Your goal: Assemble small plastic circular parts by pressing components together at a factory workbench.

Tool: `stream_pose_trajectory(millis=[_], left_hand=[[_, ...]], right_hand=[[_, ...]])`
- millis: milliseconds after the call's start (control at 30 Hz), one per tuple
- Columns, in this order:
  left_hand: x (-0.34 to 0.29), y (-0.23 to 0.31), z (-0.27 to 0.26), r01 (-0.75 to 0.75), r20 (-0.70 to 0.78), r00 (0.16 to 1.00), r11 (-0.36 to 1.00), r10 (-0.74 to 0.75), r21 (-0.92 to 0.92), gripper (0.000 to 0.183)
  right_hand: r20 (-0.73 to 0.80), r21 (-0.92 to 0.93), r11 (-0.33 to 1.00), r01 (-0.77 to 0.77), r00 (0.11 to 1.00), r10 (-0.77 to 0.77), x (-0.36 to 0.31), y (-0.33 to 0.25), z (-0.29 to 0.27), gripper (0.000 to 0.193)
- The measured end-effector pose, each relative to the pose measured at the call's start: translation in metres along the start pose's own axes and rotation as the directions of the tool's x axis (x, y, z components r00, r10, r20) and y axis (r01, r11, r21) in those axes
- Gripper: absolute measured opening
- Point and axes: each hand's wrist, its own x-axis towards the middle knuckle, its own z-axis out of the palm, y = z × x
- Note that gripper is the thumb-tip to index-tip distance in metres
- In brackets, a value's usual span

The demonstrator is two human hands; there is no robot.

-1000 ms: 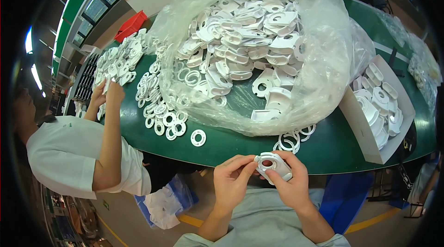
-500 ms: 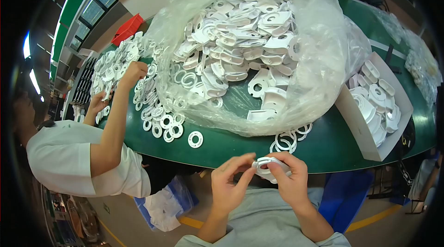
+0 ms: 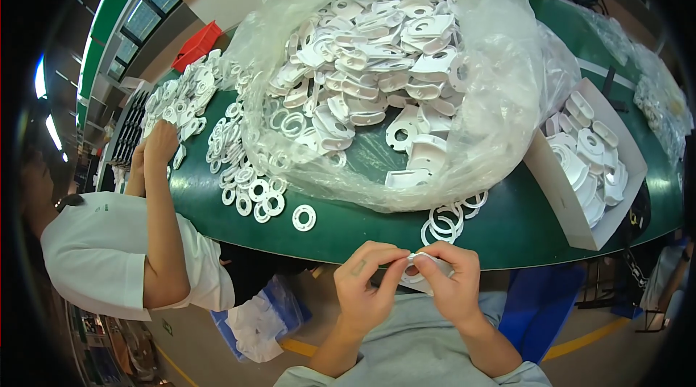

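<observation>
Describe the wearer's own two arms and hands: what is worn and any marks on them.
Both forearms come up from the lower edge bare, without sleeves on them. The left hand and right hand wear no gloves; no rings or watch show. The left hand bears a small dark mark on its back, too small to make out. Grey cloth of the person's clothing lies beneath the arms.

A small white plastic part (image 3: 424, 265), smooth and matt, is pinched between the left hand (image 3: 366, 289) and the right hand (image 3: 453, 282) at lower centre. The same smooth white plastic is seen in the rings (image 3: 444, 222) above. A clear, glossy, crinkled plastic bag (image 3: 500, 90) is seen at upper centre. The green table top (image 3: 507, 231) looks smooth with a slight sheen. At right, a box (image 3: 558, 195) of matt white card is seen.
</observation>
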Motion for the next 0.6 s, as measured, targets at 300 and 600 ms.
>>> stream_pose_trajectory(millis=[300, 600], left_hand=[[0.007, 0.003, -0.012, -0.261, 0.102, 0.961, 0.965, 0.257, 0.019, 0.025], [-0.008, 0.025, -0.014, -0.538, 0.106, 0.843, 0.834, 0.528, 0.122, 0.023]], right_hand=[[0.168, -0.401, 0.71, 0.579, 0.808, -0.565, 0.005, -0.012, -0.015, 0.02], [0.233, -0.455, 0.451, 0.768, 0.591, -0.772, -0.003, -0.032, -0.019, 0.012]])
